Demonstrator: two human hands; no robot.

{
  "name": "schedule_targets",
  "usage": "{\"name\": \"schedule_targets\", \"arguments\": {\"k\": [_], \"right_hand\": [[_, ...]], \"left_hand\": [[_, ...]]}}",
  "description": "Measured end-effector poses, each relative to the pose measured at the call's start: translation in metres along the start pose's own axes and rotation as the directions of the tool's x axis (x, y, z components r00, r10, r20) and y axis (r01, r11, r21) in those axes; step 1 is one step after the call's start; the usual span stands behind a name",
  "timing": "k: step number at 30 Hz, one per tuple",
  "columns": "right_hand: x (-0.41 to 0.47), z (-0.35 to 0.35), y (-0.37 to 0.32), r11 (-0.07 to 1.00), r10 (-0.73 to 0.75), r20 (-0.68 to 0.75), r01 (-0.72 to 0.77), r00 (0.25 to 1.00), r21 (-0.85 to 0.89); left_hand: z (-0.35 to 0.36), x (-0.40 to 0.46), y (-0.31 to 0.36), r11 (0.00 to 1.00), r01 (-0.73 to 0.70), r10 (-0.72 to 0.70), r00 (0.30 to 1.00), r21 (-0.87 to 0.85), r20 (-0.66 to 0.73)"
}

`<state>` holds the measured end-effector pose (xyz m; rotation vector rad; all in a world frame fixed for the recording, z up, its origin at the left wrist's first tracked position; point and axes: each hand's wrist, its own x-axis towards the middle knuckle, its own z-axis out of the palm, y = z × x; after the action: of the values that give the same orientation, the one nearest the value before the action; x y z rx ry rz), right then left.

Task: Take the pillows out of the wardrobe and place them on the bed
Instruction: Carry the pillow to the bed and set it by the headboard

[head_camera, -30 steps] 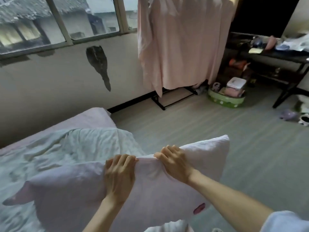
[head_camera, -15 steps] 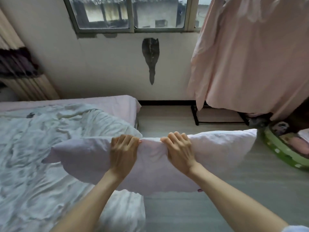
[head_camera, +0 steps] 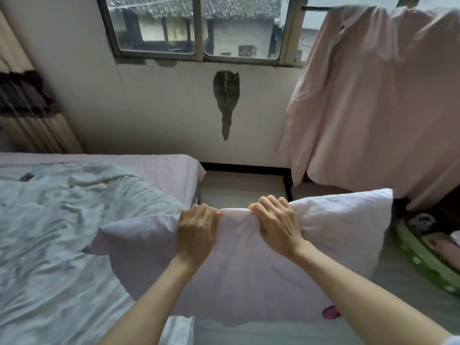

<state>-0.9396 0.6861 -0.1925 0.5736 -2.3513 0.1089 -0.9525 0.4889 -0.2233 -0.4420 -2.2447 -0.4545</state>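
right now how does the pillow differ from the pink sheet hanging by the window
The pillow is plump and pale lilac, gripped along its top edge by the left hand and right hand. The pink sheet is flat, salmon pink, far larger, and hangs draped with no hand on it. Both are soft fabric off the floor.

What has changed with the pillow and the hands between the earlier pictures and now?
The view turned left toward the bed, and the pillow now hangs level, its left end over the bed's edge. Nothing was let go: the left hand and right hand grip its top edge side by side as before, and it has not been laid down.
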Motion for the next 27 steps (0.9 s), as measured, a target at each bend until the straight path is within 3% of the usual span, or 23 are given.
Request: {"name": "schedule_targets", "arguments": {"k": [16, 27], "right_hand": [[0.262, 0.222, 0.164, 0.986, -0.064, -0.038, 0.069, 0.997, 0.152], [0.437, 0.417, 0.303, 0.933, -0.19, -0.041, 0.194, 0.981, 0.304]], "left_hand": [[0.195, 0.245, -0.15, 0.982, 0.039, -0.017, 0.993, 0.187, -0.115], [0.389, 0.393, -0.25, 0.909, 0.289, -0.262, 0.957, 0.302, -0.126]]}}
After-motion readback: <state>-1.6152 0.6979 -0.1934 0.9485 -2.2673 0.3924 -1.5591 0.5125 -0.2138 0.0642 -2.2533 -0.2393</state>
